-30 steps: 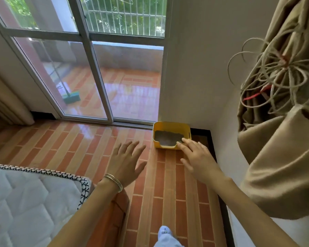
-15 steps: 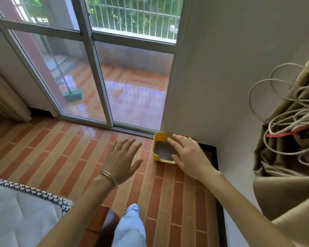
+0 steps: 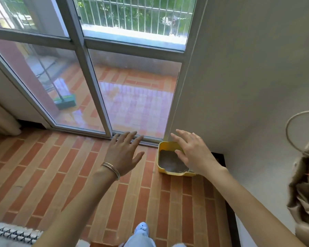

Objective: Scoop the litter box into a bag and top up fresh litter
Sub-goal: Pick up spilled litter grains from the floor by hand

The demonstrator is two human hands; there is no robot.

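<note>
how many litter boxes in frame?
1. Yellow litter box on the tiled floor, in the corner between sliding glass door and wall, partly hidden behind the right hand. No other in view.

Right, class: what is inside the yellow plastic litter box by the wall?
Grey litter lies in the yellow plastic litter box. The right hand covers its right side, so anything there is hidden.

Litter box in floor corner (wall right, glass door behind), litter inside

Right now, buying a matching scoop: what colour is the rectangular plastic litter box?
The litter box is yellow; head view.
</note>
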